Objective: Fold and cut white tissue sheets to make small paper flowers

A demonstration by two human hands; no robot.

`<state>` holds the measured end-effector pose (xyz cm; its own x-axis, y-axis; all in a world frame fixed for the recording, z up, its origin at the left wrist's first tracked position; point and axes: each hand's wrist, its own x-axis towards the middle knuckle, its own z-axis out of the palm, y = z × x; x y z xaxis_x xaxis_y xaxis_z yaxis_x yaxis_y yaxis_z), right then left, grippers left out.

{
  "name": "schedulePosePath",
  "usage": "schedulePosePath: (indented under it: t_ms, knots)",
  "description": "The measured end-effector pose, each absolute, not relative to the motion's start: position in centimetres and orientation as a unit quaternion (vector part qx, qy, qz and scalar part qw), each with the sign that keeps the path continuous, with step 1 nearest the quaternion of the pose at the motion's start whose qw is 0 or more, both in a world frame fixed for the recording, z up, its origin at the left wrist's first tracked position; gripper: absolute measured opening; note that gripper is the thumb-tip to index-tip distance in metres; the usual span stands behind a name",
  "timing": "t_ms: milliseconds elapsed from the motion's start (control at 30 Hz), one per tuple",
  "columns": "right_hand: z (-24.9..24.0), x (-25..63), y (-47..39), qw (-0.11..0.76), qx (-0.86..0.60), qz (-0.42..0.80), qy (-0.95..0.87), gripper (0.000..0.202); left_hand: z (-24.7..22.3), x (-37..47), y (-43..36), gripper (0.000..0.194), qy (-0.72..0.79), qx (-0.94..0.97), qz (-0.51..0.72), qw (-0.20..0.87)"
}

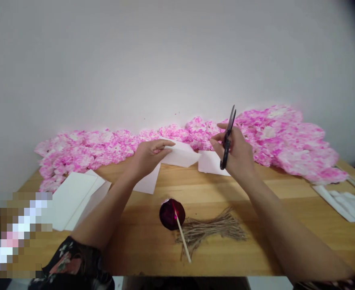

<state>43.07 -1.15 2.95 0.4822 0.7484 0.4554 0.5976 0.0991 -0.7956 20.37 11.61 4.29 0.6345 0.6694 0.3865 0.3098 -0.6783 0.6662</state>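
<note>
My left hand pinches a folded white paper just above the wooden table. My right hand grips black scissors, blades pointing up, close to the paper's right end. A second white sheet lies under my right hand. Another white piece lies below my left wrist. Behind both hands runs a long pile of pink and white paper flowers along the wall.
A dark red dish of dye with a thin stick stands near the front, beside a bundle of cut twine. White sheets lie at the left, folded white strips at the right edge.
</note>
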Motion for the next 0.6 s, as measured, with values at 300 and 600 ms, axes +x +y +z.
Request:
schedulePosePath:
  t_ms: [300,600]
  knots:
    - [1.9,40.6,-1.0,0.48,-0.547,0.079,-0.681,0.032,5.7,21.6,8.1,0.022,0.199,0.889,0.295,0.287]
    - [2.5,42.0,-1.3,0.612,-0.519,0.198,-0.563,0.043,3.8,21.4,10.9,0.037,0.199,0.788,0.37,0.45]
